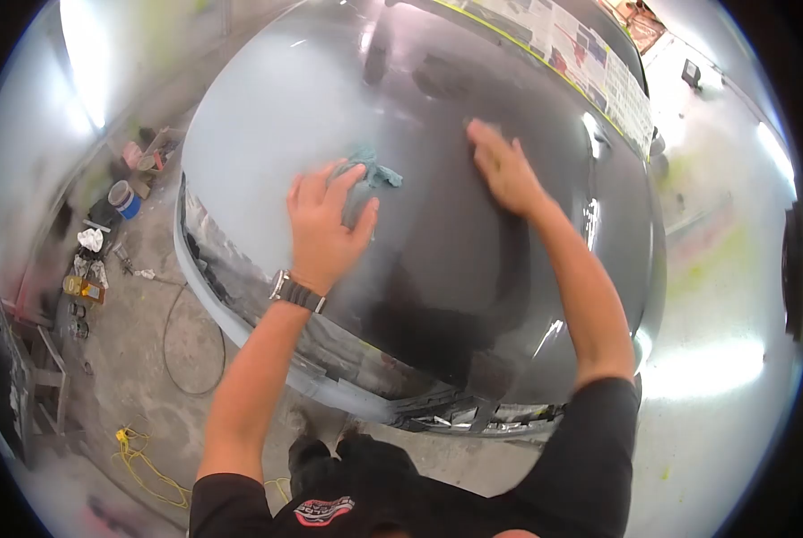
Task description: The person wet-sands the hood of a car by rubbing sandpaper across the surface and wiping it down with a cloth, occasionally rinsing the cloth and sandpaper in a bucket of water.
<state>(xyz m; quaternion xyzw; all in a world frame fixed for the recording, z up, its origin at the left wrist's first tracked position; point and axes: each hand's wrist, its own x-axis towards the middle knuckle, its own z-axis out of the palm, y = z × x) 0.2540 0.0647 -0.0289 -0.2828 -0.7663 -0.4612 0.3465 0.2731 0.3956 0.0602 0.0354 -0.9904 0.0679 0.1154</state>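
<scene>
A car hood [455,242] fills the middle of the view, light grey on its left side and glossy dark on the rest. My left hand [325,220], with a watch on the wrist, presses a crumpled teal cloth [379,172] against the hood. Part of that cloth shows past the index finger and more between finger and thumb. Over the dark area, my right hand [506,170] has its fingers stretched out and slightly blurred, with nothing visible in it. Whether its fingertips touch the surface, I cannot tell.
Newspaper [563,40] edged with yellow-green tape covers the windshield area. Along the left wall stand a blue-and-white bucket [124,200], a bottle of amber liquid [83,287] and crumpled paper [90,239]. A dark hose [170,345] and a yellow cord [137,462] lie on the concrete floor.
</scene>
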